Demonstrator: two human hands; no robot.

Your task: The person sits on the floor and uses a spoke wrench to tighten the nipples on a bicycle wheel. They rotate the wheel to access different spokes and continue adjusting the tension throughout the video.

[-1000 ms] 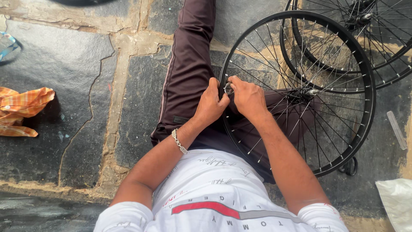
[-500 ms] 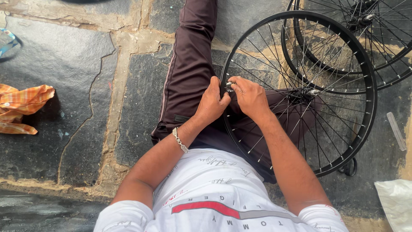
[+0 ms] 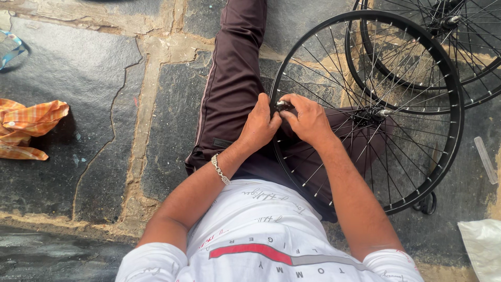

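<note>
A black spoked bicycle wheel (image 3: 453,78) lies across my lap, over my dark trousers. Both hands meet at its left rim. My left hand (image 3: 259,124), with a silver bracelet at the wrist, grips the rim from the left. My right hand (image 3: 308,117) holds a small round metal tool (image 3: 282,105) against the rim, fingers curled on it. The wheel's hub (image 3: 377,112) sits just right of my right hand, with spokes fanning out around it.
A second black wheel (image 3: 472,86) lies partly under the first at the top right. An orange checked cloth (image 3: 26,125) lies on the stone floor at the left. A white bag (image 3: 482,245) and a pale plastic strip (image 3: 485,159) are at the right edge.
Both hands stay at the same spot on the rim. The fingers have shifted slightly around the small tool; the wheel has barely moved.
</note>
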